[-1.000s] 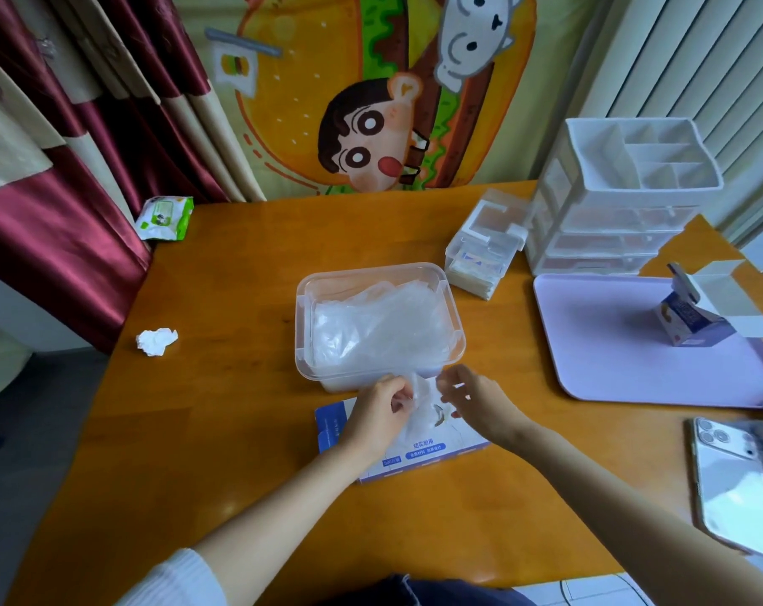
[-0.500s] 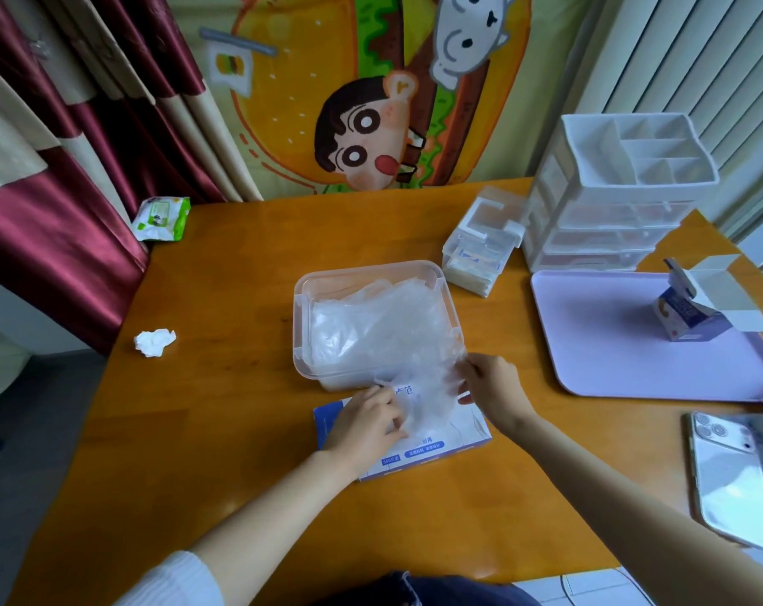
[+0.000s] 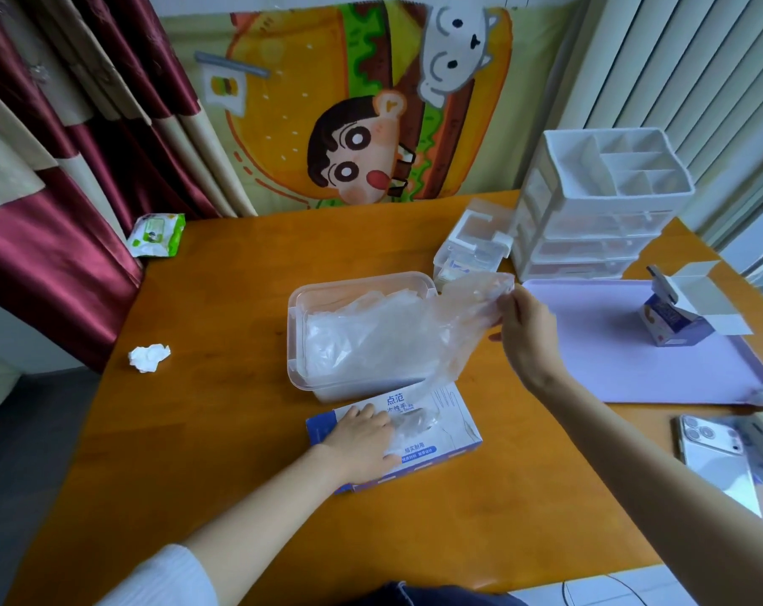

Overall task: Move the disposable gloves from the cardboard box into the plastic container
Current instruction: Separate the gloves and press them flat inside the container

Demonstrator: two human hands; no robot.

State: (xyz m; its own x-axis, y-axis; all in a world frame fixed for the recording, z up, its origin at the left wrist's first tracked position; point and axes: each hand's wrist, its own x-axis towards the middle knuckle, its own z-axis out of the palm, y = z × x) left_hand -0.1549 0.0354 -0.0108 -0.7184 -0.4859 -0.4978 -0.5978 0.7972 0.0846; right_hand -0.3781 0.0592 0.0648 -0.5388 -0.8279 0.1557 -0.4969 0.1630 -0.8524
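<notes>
A blue-and-white cardboard glove box [image 3: 441, 435] lies flat near the table's front, just in front of a clear plastic container [image 3: 295, 343] that holds a heap of clear disposable gloves [image 3: 362, 338]. My left hand [image 3: 362, 439] lies flat on the box top, fingers spread, beside its opening where more film shows. My right hand [image 3: 528, 338] is raised to the right of the container and pinches one clear glove [image 3: 467, 317], which hangs stretched from the fingers down toward the box.
A lilac tray [image 3: 611, 369] with a small opened carton [image 3: 677, 317] lies at the right. Behind it stand a white drawer organiser [image 3: 598, 212] and a small clear box [image 3: 471, 251]. A phone [image 3: 716, 457] lies front right; a crumpled tissue [image 3: 148, 357] and wipes pack [image 3: 155, 234] at left.
My right hand has pulled a glove up and to the right, out of the box. My left hand has flattened onto the box top. The view has tilted up.
</notes>
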